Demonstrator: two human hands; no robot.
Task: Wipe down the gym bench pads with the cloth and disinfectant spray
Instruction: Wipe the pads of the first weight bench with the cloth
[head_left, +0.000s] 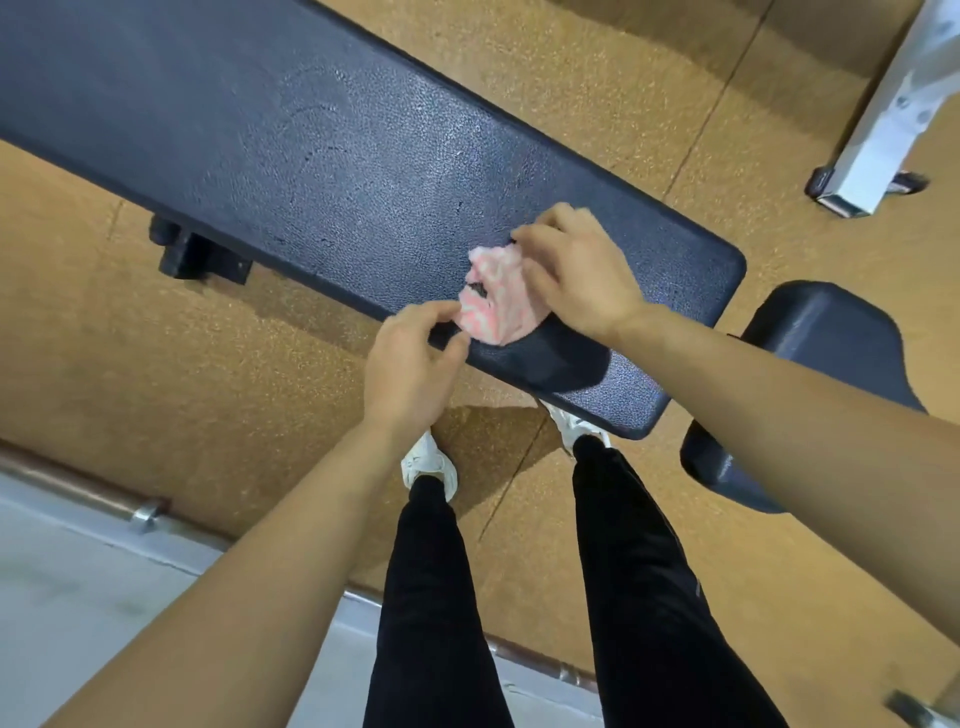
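Observation:
A long black bench pad (322, 156) runs from the upper left down to the centre right. A crumpled pink and white cloth (496, 299) lies on the pad near its front edge. My right hand (576, 270) lies over the cloth's right side with curled fingers gripping it. My left hand (410, 358) is at the pad's front edge and pinches the cloth's left corner between thumb and fingers. No spray bottle is in view.
A second black pad (826, 332) sits lower at the right. A black bench foot (197, 254) shows under the long pad. A white metal frame leg (878, 135) stands at the upper right. My legs and white shoes (428, 462) are below on the tan floor.

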